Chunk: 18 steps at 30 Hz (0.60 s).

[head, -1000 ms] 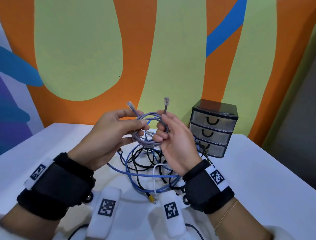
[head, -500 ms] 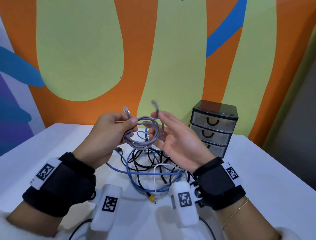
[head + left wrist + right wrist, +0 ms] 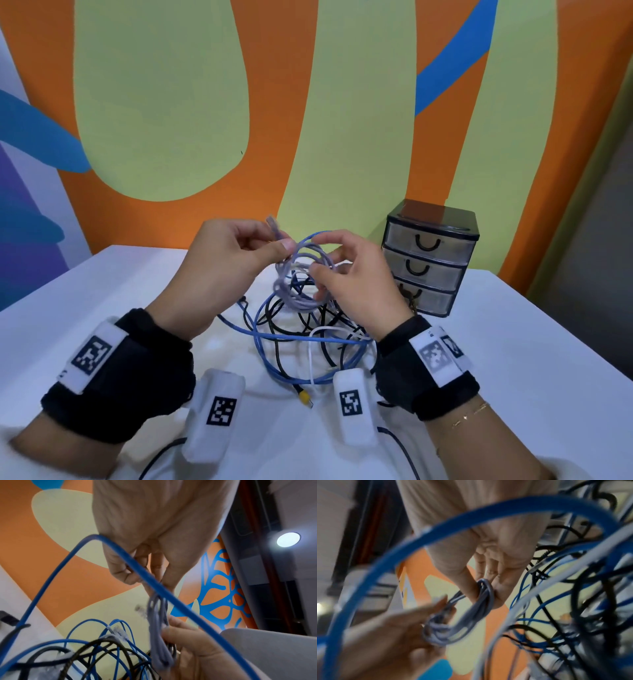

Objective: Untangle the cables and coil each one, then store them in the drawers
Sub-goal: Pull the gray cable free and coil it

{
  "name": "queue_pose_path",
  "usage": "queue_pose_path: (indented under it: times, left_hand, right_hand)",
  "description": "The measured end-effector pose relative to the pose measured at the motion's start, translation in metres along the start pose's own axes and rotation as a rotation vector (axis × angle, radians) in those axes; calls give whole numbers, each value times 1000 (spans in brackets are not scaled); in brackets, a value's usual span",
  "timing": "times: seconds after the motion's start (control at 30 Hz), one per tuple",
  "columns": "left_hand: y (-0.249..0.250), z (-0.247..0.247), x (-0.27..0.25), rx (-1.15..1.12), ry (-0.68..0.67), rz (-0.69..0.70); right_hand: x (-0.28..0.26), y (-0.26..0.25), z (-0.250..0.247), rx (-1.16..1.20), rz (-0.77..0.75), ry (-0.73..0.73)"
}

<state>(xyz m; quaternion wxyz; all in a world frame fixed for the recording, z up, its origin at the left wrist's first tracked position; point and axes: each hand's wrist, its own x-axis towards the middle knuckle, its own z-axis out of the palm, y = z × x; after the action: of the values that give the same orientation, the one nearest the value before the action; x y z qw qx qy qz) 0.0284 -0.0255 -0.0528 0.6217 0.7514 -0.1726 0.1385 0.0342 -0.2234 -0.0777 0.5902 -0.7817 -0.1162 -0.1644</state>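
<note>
A lilac-grey network cable (image 3: 301, 277) is wound into a small coil and held above the table between both hands. My left hand (image 3: 285, 245) pinches the coil's upper left side, and one clear connector (image 3: 272, 222) sticks up past its fingers. My right hand (image 3: 317, 271) pinches the coil's right side with curled fingers. The left wrist view shows the coil (image 3: 159, 628) hanging from my left fingers. In the right wrist view my right thumb and fingers close round the coil (image 3: 485, 592). The drawer unit (image 3: 432, 255) stands at the right with all three drawers closed.
Under the hands a tangle (image 3: 301, 337) of blue, black and white cables lies on the white table (image 3: 513, 359); a yellow-tipped plug (image 3: 304, 397) points toward me. One blue loop (image 3: 120, 555) arches up close to the wrists. A painted wall stands right behind the table.
My right hand, open and palm-up half a second ago, has curled back onto the coil. The connector it held upright now lies down across the coil. The left hand kept its grip.
</note>
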Motion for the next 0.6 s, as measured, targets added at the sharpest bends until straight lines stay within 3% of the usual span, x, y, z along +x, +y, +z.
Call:
queue_pose_path:
  times: [0.07, 0.13, 0.27, 0.37, 0.5, 0.6]
  left_hand:
    - [2, -1, -1, 13, 51, 27]
    - [4, -1, 0, 9, 75, 32]
    - [0, 1, 1, 34, -2, -27]
    - [-4, 3, 0, 118, -20, -37]
    - [-7, 2, 0, 370, 61, 45]
    - [-6, 0, 0, 327, -15, 27]
  right_hand:
    - [2, 5, -1, -74, 2, 66]
    - [3, 7, -2, 19, 35, 93]
    - [1, 3, 2, 230, 45, 29]
    - [-3, -2, 5, 215, 4, 1]
    - [-5, -8, 3, 207, -26, -21]
    - [-6, -10, 3, 160, -38, -2]
